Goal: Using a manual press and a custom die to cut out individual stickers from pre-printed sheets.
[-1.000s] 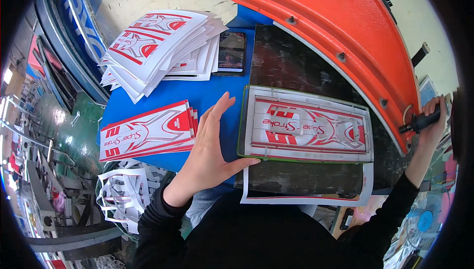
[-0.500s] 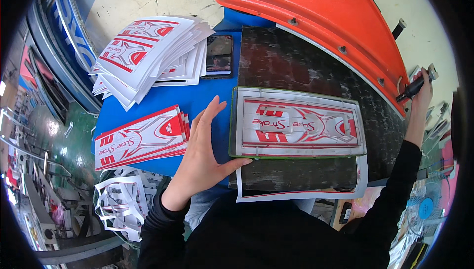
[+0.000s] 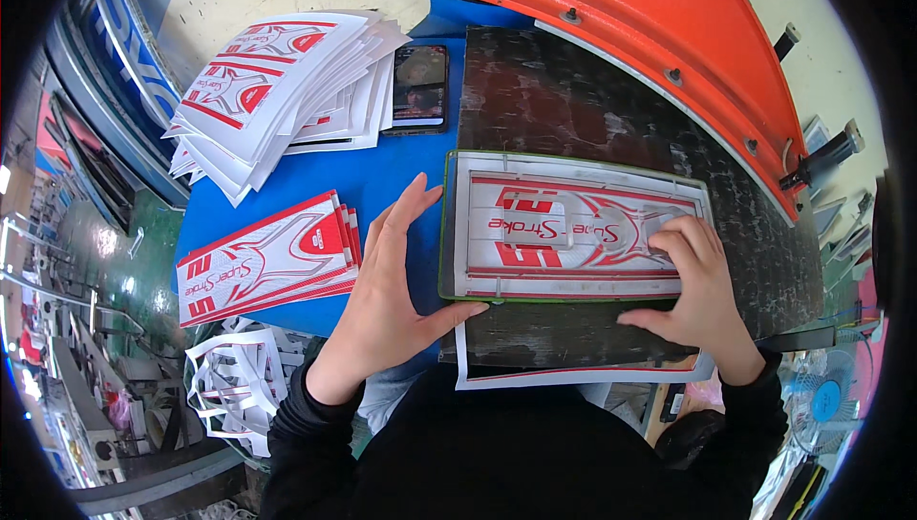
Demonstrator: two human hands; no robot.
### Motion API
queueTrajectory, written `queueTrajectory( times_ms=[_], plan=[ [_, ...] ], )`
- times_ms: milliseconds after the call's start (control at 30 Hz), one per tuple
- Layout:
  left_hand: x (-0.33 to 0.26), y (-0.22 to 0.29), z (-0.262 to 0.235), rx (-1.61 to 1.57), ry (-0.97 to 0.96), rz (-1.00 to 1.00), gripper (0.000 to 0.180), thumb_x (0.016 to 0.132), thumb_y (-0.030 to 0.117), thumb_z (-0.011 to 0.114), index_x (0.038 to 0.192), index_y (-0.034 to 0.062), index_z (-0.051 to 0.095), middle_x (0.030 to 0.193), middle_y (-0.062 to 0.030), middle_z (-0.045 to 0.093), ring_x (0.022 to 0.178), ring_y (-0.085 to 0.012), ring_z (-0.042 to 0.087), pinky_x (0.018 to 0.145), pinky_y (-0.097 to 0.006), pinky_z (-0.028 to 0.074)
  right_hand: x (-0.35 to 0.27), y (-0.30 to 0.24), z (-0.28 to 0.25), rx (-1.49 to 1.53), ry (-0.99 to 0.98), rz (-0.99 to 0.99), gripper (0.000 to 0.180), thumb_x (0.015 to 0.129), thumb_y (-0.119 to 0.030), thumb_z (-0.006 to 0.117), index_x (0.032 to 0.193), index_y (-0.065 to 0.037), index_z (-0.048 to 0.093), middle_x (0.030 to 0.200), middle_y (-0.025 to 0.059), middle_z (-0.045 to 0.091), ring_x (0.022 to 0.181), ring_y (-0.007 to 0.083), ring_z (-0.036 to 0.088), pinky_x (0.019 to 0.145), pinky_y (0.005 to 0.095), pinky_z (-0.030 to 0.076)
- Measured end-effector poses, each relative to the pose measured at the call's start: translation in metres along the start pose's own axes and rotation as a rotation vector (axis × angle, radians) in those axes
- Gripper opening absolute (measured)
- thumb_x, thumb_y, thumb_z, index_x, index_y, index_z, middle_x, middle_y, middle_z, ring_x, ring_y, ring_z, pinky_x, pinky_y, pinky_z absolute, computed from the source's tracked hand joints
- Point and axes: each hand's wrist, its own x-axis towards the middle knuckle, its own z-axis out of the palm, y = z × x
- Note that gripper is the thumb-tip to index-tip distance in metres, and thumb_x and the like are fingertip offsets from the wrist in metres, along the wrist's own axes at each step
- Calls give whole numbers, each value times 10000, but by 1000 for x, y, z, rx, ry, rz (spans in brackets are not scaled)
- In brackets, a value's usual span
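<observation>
A clear flat cutting die (image 3: 459, 224) with a green edge lies over a red-and-white printed sheet (image 3: 583, 382). The sheet's border sticks out beneath it on the near side. Both rest on a dark worn board (image 3: 544, 90). My left hand (image 3: 377, 296) stands open at the die's left end, thumb tip by its near left corner and fingers raised. Over the right end of the die, my right hand (image 3: 707, 296) has bent fingers on top, with the thumb spread apart toward me. Clear raised blocks show on the die's top.
An orange press arm (image 3: 630, 14) with a black handle (image 3: 831, 157) hangs behind the board. Left on the blue surface are a paper stack (image 3: 277, 90), a phone (image 3: 420, 90) and cut printed labels (image 3: 267, 262). Below them, a bin holds paper offcuts (image 3: 239, 382).
My right hand has let go of the press arm's black handle and come down to the right end of the die. My left hand has stayed at the die's left corner.
</observation>
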Motion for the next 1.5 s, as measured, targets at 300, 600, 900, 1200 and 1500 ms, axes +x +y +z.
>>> queueTrajectory(
  times_ms=[300,600,900,1200,1500],
  plan=[
    [3,0,-2,-30,-24,-14,1186,659,93,917,1588,51,180,1529,-209,402,1414,-381,370,1152,-490,346,-1,14,6,-203,37,-265,665,684,-593,803,959,-7,652,916,107,570,791,288,596,748,400,512],
    [2,0,2,-168,-38,-52,1114,680,64,905,1567,13,233,1604,-214,302,1468,-372,349,1177,-488,366,-5,17,13,-135,85,-236,657,658,-568,847,965,-23,645,872,88,528,760,277,566,716,393,490],
    [3,-2,-1,-181,-52,26,1096,692,25,890,1569,21,232,1645,-212,219,1492,-366,302,1181,-491,361,-6,17,12,-70,123,-230,646,604,-500,908,967,-37,643,890,86,556,719,252,580,621,354,482],
    [3,-2,0,-247,-87,-48,1196,716,26,877,1613,85,88,1623,-233,278,1494,-366,304,1181,-485,345,14,16,-18,78,-125,-59,608,730,-464,837,1053,-8,600,940,135,613,827,329,663,704,390,526],
    [3,-1,0,-243,-70,-9,1176,723,75,888,1613,93,119,1602,-229,336,1494,-376,312,1184,-480,324,-9,27,-6,190,-19,-45,626,790,-499,792,1085,11,580,947,164,600,826,323,645,736,377,515]
  ],
)
